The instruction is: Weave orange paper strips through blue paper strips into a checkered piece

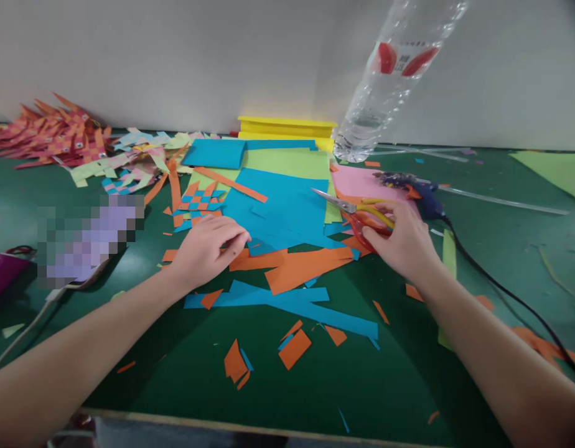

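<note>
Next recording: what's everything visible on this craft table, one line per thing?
scissors: one, red and yellow handles, under the right hand
orange strips: several, orange, between the hands
blue strips: a few, blue, nearer the front edge
blue sheets: several, blue, centre
woven square: one, orange and blue, behind the left hand
woven pieces: a heap, orange-red, far left by the wall
yellow stack: one, yellow, against the wall
bottle: one, clear plastic, right of the yellow stack
glue gun: one, dark blue, black cord, behind the right hand
table: one, dark green
left hand: resting on the strips
right hand: gripping the scissors
</note>
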Available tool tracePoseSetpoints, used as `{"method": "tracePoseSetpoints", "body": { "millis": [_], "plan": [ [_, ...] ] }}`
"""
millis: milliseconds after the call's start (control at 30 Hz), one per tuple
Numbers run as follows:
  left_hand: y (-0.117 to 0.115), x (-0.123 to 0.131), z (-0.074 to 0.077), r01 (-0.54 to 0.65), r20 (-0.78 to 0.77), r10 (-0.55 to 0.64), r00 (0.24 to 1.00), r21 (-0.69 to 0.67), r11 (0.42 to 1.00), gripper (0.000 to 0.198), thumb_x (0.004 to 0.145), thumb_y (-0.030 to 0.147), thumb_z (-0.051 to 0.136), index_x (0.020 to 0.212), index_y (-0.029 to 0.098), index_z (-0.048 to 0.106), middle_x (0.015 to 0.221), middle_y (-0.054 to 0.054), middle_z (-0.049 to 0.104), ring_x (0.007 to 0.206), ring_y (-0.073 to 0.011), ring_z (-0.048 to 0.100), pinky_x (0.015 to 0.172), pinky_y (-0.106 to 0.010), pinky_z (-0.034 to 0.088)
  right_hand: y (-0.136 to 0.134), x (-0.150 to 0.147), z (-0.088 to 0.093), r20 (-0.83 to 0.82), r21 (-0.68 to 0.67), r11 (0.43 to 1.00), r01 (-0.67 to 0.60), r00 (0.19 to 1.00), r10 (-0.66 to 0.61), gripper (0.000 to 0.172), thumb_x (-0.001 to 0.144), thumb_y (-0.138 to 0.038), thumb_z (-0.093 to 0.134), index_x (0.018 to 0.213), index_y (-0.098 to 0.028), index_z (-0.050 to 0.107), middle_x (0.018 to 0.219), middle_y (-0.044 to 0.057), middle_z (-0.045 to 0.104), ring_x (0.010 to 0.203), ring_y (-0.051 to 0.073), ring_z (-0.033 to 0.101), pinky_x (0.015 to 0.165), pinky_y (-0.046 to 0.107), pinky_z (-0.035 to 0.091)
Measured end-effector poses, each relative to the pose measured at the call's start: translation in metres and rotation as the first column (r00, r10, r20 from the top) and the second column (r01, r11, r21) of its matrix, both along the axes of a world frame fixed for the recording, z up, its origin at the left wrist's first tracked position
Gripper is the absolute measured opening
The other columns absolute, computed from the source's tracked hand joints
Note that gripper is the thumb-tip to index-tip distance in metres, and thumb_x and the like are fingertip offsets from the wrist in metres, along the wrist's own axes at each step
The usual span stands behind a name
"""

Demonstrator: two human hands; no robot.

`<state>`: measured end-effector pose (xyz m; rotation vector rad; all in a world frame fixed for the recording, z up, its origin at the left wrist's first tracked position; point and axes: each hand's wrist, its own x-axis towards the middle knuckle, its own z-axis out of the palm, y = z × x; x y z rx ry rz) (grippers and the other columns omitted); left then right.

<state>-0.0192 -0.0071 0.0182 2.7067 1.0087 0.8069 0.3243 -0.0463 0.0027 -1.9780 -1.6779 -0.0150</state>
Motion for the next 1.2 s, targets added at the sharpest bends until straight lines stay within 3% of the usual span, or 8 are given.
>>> {"method": "tracePoseSetpoints", "body": {
  "millis": [133, 300, 433, 633, 767, 933, 1067, 1200],
  "plan": [
    [-0.001, 0.001, 0.001, -0.042, -0.01, 0.042, 0.999, -0.023, 0.999, 0.043, 0.098, 0.031, 0.035, 0.064, 0.02, 0.059, 0.058, -0.003, 0.061, 0.06, -0.0174, 0.057, 0.066, -0.033, 0.043, 0.0, 0.001, 0.001, 0.028, 0.008, 1.0, -0.014, 1.0, 0.014, 0.037, 0.074, -0.036, 0.057, 0.108, -0.023, 0.053, 0.108, 0.013, 0.065, 0.102, 0.036, 0.061, 0.086, 0.054, 0.045],
    [-0.004, 0.001, 0.007, -0.089, 0.121, 0.103, 0.987, -0.112, 0.99, 0.047, 0.097, 0.03, 0.034, 0.058, 0.02, 0.057, 0.048, 0.0, 0.054, 0.048, -0.0137, 0.049, 0.057, -0.03, 0.039, 0.0, 0.004, 0.001, 0.027, -0.039, 0.999, -0.028, 0.999, 0.029, 0.039, 0.077, -0.04, 0.056, 0.111, -0.02, 0.055, 0.111, 0.015, 0.065, 0.103, 0.037, 0.061, 0.085, 0.053, 0.047],
    [-0.002, -0.004, 0.01, -0.19, 0.301, 0.269, 0.915, -0.267, 0.945, 0.053, 0.1, 0.038, 0.031, 0.057, 0.02, 0.057, 0.04, 0.004, 0.036, 0.038, -0.0113, 0.037, 0.043, -0.028, 0.029, 0.001, 0.005, -0.002, 0.044, -0.013, 0.998, -0.062, 0.997, 0.062, 0.042, 0.079, -0.041, 0.054, 0.114, -0.018, 0.055, 0.114, 0.016, 0.063, 0.107, 0.037, 0.059, 0.089, 0.054, 0.046],
    [0.007, -0.009, 0.007, -0.181, 0.453, 0.333, 0.827, -0.347, 0.92, 0.057, 0.1, 0.042, 0.033, 0.052, 0.02, 0.054, 0.038, 0.004, 0.036, 0.036, -0.0096, 0.036, 0.04, -0.025, 0.031, 0.002, 0.008, -0.009, 0.137, 0.022, 0.995, -0.096, 0.986, 0.092, 0.039, 0.083, -0.04, 0.051, 0.115, -0.018, 0.056, 0.108, 0.015, 0.063, 0.105, 0.037, 0.057, 0.087, 0.055, 0.045],
    [0.007, -0.008, 0.006, -0.193, 0.283, 0.213, 0.935, -0.098, 0.976, 0.056, 0.102, 0.033, 0.028, 0.055, 0.019, 0.054, 0.039, 0.003, 0.042, 0.034, -0.0086, 0.038, 0.038, -0.023, 0.03, 0.001, 0.007, -0.009, 0.194, 0.014, 0.996, -0.084, 0.978, 0.079, 0.037, 0.085, -0.041, 0.049, 0.113, -0.019, 0.055, 0.105, 0.015, 0.062, 0.106, 0.039, 0.054, 0.088, 0.057, 0.043],
    [0.001, -0.003, 0.003, 0.003, 0.067, -0.008, 0.998, 0.068, 0.998, 0.055, 0.097, 0.038, 0.034, 0.046, 0.02, 0.044, 0.035, 0.003, 0.04, 0.034, -0.0099, 0.037, 0.039, -0.026, 0.023, -0.004, -0.004, 0.004, 0.192, 0.072, 0.991, -0.115, 0.976, 0.099, 0.032, 0.087, -0.039, 0.049, 0.115, -0.024, 0.051, 0.109, 0.013, 0.058, 0.106, 0.037, 0.053, 0.085, 0.055, 0.045],
    [-0.002, 0.0, -0.001, 0.155, -0.08, -0.143, 0.986, 0.167, 0.974, 0.051, 0.096, 0.037, 0.041, 0.048, 0.02, 0.044, 0.036, 0.003, 0.041, 0.035, -0.0105, 0.037, 0.04, -0.028, 0.022, -0.008, -0.015, 0.015, 0.175, 0.143, 0.964, -0.225, 0.964, 0.199, 0.028, 0.086, -0.037, 0.053, 0.112, -0.026, 0.053, 0.104, 0.012, 0.059, 0.103, 0.034, 0.056, 0.089, 0.054, 0.045],
    [-0.002, -0.001, -0.004, 0.341, -0.251, -0.27, 0.93, 0.308, 0.888, 0.037, 0.097, 0.038, 0.047, 0.066, 0.02, 0.058, 0.043, 0.004, 0.054, 0.036, -0.0102, 0.045, 0.041, -0.027, 0.026, -0.015, -0.023, 0.019, 0.156, 0.192, 0.92, -0.341, 0.936, 0.315, 0.02, 0.084, -0.033, 0.059, 0.103, -0.026, 0.059, 0.095, 0.009, 0.063, 0.094, 0.03, 0.059, 0.084, 0.049, 0.048]
  ]
}}
